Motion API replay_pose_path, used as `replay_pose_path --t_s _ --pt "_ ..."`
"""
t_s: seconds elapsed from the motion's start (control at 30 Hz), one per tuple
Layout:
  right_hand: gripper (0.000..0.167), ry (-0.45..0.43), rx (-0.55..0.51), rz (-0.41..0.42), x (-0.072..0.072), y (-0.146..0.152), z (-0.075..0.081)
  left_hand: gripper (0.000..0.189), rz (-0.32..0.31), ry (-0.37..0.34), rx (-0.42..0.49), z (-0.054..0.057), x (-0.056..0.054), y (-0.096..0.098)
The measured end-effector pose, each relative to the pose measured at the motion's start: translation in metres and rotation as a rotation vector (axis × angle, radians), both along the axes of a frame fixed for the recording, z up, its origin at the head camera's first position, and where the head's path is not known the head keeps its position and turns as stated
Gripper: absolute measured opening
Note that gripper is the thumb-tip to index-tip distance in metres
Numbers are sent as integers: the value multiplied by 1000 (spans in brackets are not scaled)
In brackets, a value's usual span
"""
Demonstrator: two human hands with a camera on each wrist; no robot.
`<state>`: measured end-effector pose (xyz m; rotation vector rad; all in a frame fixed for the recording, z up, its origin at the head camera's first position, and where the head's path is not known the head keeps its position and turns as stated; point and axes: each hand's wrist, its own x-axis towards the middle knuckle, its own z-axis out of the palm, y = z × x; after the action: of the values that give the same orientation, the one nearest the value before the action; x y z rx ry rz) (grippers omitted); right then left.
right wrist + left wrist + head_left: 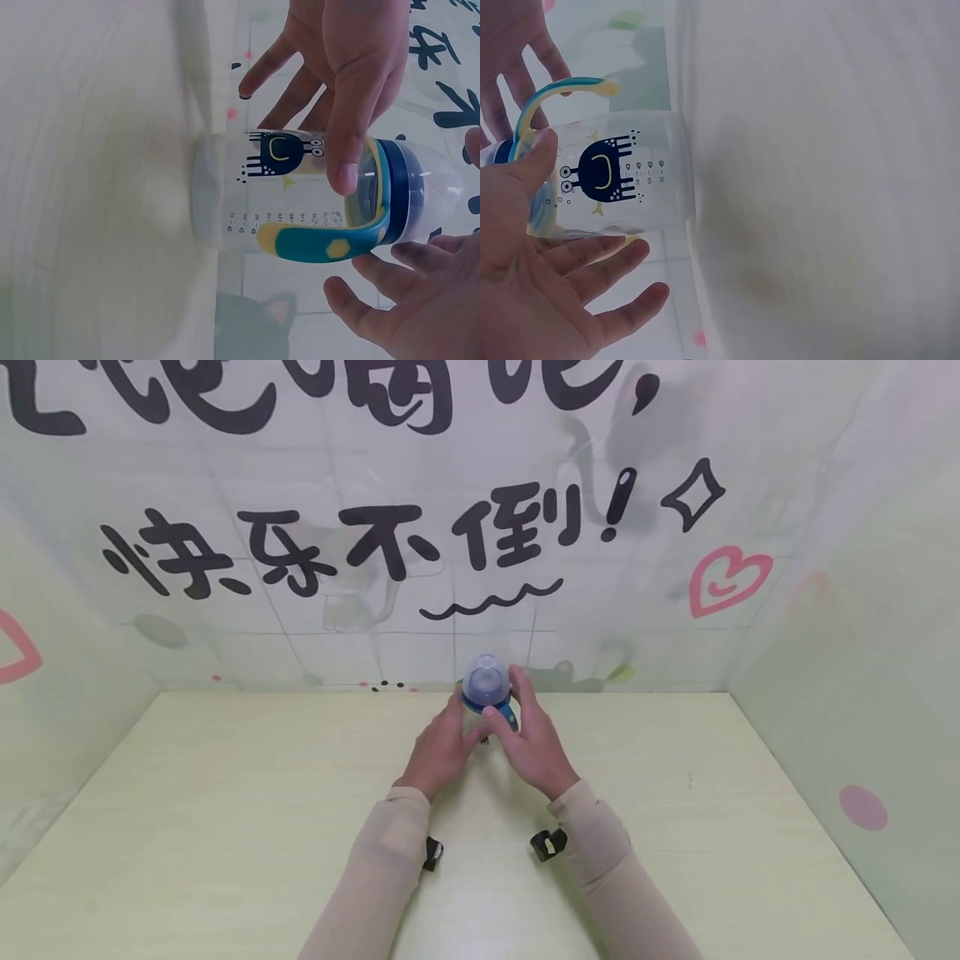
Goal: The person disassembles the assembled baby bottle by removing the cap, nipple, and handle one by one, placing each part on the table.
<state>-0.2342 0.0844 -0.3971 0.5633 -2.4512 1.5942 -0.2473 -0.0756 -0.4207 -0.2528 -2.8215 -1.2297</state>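
Observation:
A clear baby bottle (pixel 240 195) stands upright on the table, near the back wall. It has a dark blue collar (pixel 399 191), a see-through dome cap (pixel 486 675), teal-and-yellow side handles (pixel 322 244) and a dark cartoon creature printed on its body. My left hand (pixel 440 746) holds the bottle's upper body, thumb across the front and fingers behind. Beside the collar and cap is my right hand (pixel 536 752), its fingers extended and loosely spread. In the right wrist view those fingertips (pixel 375 274) lie close to the collar and handle; whether they touch is unclear.
The pale wooden table (pixel 247 827) meets a printed back wall (pixel 360 610) just behind the bottle. Side walls (pixel 847 693) enclose it left and right. Black wrist straps (pixel 547 843) show beneath the sleeves.

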Motion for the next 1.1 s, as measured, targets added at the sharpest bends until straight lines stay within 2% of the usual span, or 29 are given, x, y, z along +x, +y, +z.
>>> replay_pose_path --t_s 0.13,0.53,0.7,0.87,1.1 --pt "67 13 1 15 1 -1 0 86 15 11 5 0 3 -1" --pt "64 59 -14 31 6 -1 6 79 52 37 59 8 19 -4" --pt "60 63 -22 25 9 0 10 81 23 45 125 9 24 -3" --pt "57 52 -44 30 11 1 16 80 7 55 143 12 27 -3" --pt "61 82 -76 44 11 5 23 77 -73 99 153 20 30 -8"
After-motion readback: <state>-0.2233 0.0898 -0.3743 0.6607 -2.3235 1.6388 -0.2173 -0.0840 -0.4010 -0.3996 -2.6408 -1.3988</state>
